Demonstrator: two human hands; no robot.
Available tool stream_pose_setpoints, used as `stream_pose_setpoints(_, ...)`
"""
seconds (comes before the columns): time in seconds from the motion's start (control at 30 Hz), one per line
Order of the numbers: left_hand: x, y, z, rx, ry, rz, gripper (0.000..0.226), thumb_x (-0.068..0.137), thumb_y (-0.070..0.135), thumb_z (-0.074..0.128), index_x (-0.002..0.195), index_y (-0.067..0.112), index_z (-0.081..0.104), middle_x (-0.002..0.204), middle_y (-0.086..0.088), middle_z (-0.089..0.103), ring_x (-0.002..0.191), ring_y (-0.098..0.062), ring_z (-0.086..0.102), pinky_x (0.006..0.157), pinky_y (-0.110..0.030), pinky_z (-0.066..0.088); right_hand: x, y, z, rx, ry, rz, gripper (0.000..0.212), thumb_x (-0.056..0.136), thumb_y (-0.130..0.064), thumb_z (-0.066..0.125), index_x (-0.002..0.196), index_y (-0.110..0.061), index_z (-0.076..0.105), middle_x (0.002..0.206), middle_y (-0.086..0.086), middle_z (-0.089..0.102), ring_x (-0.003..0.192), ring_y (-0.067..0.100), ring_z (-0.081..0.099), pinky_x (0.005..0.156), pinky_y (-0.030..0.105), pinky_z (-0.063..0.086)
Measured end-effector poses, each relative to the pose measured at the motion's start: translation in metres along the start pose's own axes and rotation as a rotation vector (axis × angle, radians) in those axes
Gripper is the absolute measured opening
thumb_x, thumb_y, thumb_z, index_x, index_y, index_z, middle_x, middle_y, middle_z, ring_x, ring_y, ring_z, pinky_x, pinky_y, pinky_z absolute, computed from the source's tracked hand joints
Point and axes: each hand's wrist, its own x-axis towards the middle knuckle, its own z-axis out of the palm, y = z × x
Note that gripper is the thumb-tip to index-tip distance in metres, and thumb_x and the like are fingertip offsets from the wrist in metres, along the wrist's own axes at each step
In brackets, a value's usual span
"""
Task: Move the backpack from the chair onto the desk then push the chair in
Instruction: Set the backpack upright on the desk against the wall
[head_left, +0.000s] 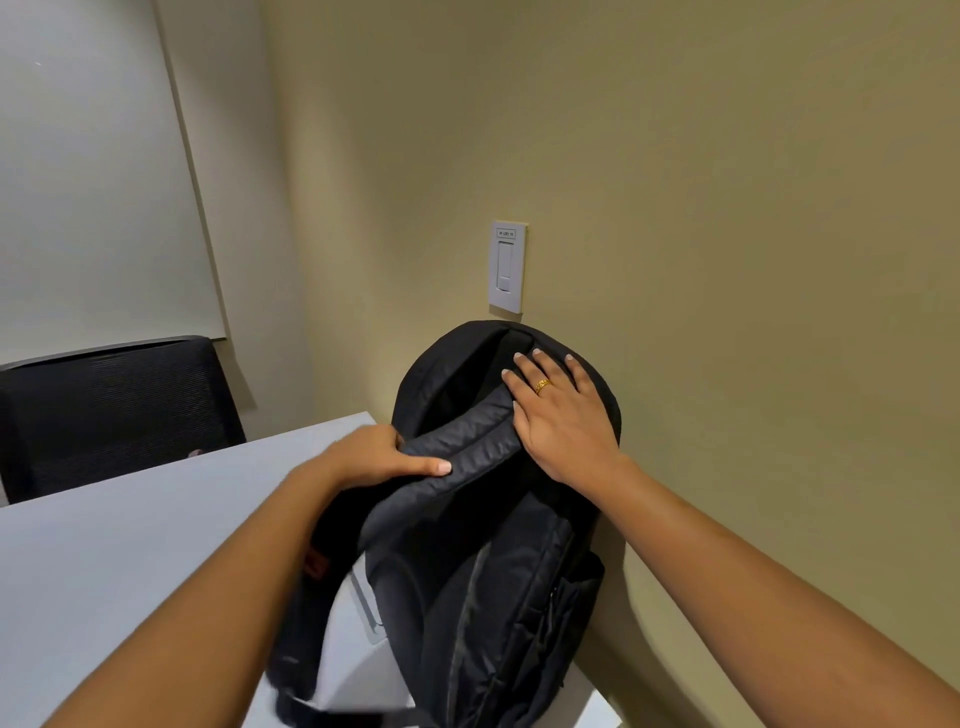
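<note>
Under both hands' grip, backpack (498, 545) rests on desk (104, 561).

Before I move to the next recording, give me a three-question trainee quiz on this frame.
1. True or false: the backpack sits on the desk.
2. Which hand wears a ring? A) left B) right C) neither
3. Fill in: the left hand has its grip on the bag's padded ____.

Key
1. True; it stands upright against the wall, below the switch.
2. B; that hand lies flat on the bag's top.
3. Strap, thumb over it. The chair beyond the desk is a different matter: whether it is the one to push in cannot be told.
</note>
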Motion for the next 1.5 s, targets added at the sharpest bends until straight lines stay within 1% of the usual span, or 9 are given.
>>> stream_pose_setpoints(0.1, 0.002, 0.008, -0.02, 0.111, -0.045, -0.036, 0.096, 0.029, 0.091, 0.055, 0.075, 0.008, 0.07, 0.072, -0.004, 0.071, 0.067, -0.018, 0.066, 0.067, -0.032, 0.05, 0.006, -0.007, 0.001, -0.01, -0.019, 0.046, 0.047, 0.095, -0.029, 0.029, 0.14, -0.016, 0.03, 0.151, 0.006, 0.026, 0.14, 0.021, 0.013, 0.113, 0.045, 0.001)
stream_pose_setpoints(0.2, -0.001, -0.001, 0.001, 0.206, 0.044, -0.035, 0.085, 0.05, 0.087, 0.052, 0.088, 0.013, 0.067, 0.088, -0.006, 0.071, 0.078, -0.019, 0.064, 0.069, -0.033, 0.047, 0.005, -0.012, 0.003, -0.101, -0.066, 0.045, 0.049, 0.095, -0.031, 0.029, 0.141, -0.015, 0.026, 0.153, 0.008, 0.02, 0.141, 0.024, 0.007, 0.111, 0.051, -0.005)
stream_pose_setpoints(0.33, 0.002, -0.015, 0.048, 0.098, 0.203, 0.017, 0.071, 0.076, 0.062, 0.056, 0.129, 0.017, 0.042, 0.136, -0.01, 0.049, 0.119, -0.029, 0.05, 0.093, -0.042, 0.045, -0.001, -0.018, 0.007, -0.237, -0.121, 0.045, 0.056, 0.094, -0.046, 0.026, 0.142, -0.017, 0.023, 0.155, 0.009, 0.013, 0.141, 0.028, -0.003, 0.102, 0.058, -0.021)
stream_pose_setpoints(0.43, 0.013, -0.014, 0.049, -0.013, 0.379, 0.041, 0.079, 0.077, 0.055, 0.06, 0.138, 0.017, 0.027, 0.145, -0.01, 0.036, 0.128, -0.032, 0.04, 0.1, -0.051, 0.039, -0.008, -0.022, 0.012, -0.327, -0.176, 0.009, 0.06, 0.093, -0.052, 0.025, 0.143, -0.019, 0.021, 0.155, 0.009, 0.008, 0.141, 0.031, -0.009, 0.096, 0.062, -0.027)
stream_pose_setpoints(0.6, 0.04, -0.002, 0.037, -0.116, 0.52, -0.002, 0.09, 0.075, 0.045, 0.068, 0.142, 0.017, 0.014, 0.148, -0.015, 0.029, 0.134, -0.037, 0.03, 0.104, -0.058, 0.033, -0.008, -0.022, 0.012, -0.329, -0.189, 0.009, 0.059, 0.093, -0.05, 0.026, 0.143, -0.018, 0.021, 0.155, 0.01, 0.008, 0.14, 0.031, -0.01, 0.096, 0.062, -0.027)
stream_pose_setpoints(0.93, 0.063, -0.009, 0.042, -0.086, 0.434, -0.045, 0.095, 0.074, 0.047, 0.068, 0.143, 0.022, 0.008, 0.145, -0.015, 0.034, 0.13, -0.039, 0.034, 0.106, -0.065, 0.019, -0.01, -0.02, 0.009, -0.305, -0.21, -0.003, 0.059, 0.094, -0.049, 0.029, 0.143, -0.017, 0.021, 0.155, 0.011, 0.006, 0.14, 0.031, -0.013, 0.097, 0.061, -0.026)
stream_pose_setpoints(1.17, 0.073, -0.003, 0.036, -0.386, 0.261, -0.052, 0.094, 0.076, 0.04, 0.07, 0.143, 0.018, 0.007, 0.15, -0.014, 0.027, 0.133, -0.04, 0.03, 0.109, -0.063, 0.019, -0.008, -0.019, 0.008, -0.284, -0.23, -0.006, 0.059, 0.094, -0.048, 0.029, 0.143, -0.016, 0.021, 0.155, 0.011, 0.005, 0.139, 0.031, -0.015, 0.095, 0.061, -0.029)
stream_pose_setpoints(1.33, 0.041, -0.006, 0.002, -0.235, 0.404, 0.016, 0.088, 0.055, 0.055, 0.057, 0.133, 0.022, 0.032, 0.121, -0.013, 0.054, 0.099, -0.032, 0.056, 0.086, -0.047, 0.05, -0.011, -0.018, 0.011, -0.271, -0.222, -0.014, 0.059, 0.095, -0.047, 0.028, 0.143, -0.015, 0.02, 0.155, 0.011, 0.004, 0.139, 0.032, -0.016, 0.095, 0.061, -0.029)
stream_pose_setpoints(1.5, 0.022, -0.002, -0.029, -0.012, 0.452, 0.053, 0.085, 0.053, 0.066, 0.04, 0.13, 0.03, 0.037, 0.103, -0.01, 0.053, 0.087, -0.027, 0.051, 0.076, -0.035, 0.042, -0.011, -0.02, 0.01, -0.277, -0.216, -0.015, 0.058, 0.094, -0.047, 0.028, 0.143, -0.016, 0.022, 0.155, 0.011, 0.006, 0.14, 0.032, -0.013, 0.096, 0.062, -0.026)
